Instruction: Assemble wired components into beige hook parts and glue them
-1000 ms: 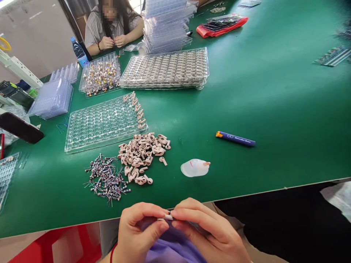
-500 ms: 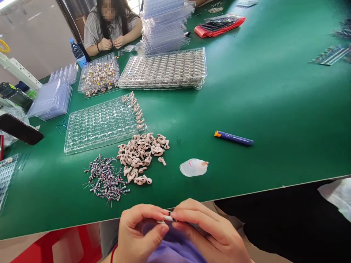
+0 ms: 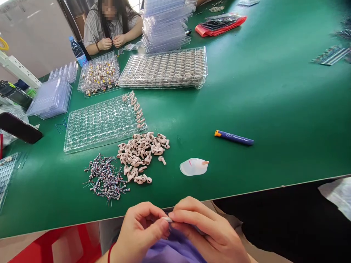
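Observation:
Close to my body, just off the table's near edge, both hands meet over a small pale earbud shell [image 3: 167, 219]. My left hand [image 3: 142, 230] pinches it between thumb and forefinger. Fingertips of my right hand [image 3: 204, 226] close on its other end and cover much of it. Beyond them lies a heap of beige earbud shells [image 3: 138, 153]. To its left is a pile of small dark electronic parts with thin wires [image 3: 105, 179]. A clear compartment tray [image 3: 98, 120] behind them holds several shells along its right side.
A soft translucent bottle [image 3: 193, 167] and a blue lighter [image 3: 234, 137] lie to the right on the green table [image 3: 260, 98]. Filled trays [image 3: 164, 69] and a tall stack of clear trays [image 3: 166, 27] stand farther back. A co-worker [image 3: 112, 29] sits across, hands together.
My fingers have drawn closer together around the shell. A small dark bit seen between the fingertips before is now hidden. The things on the table stay put.

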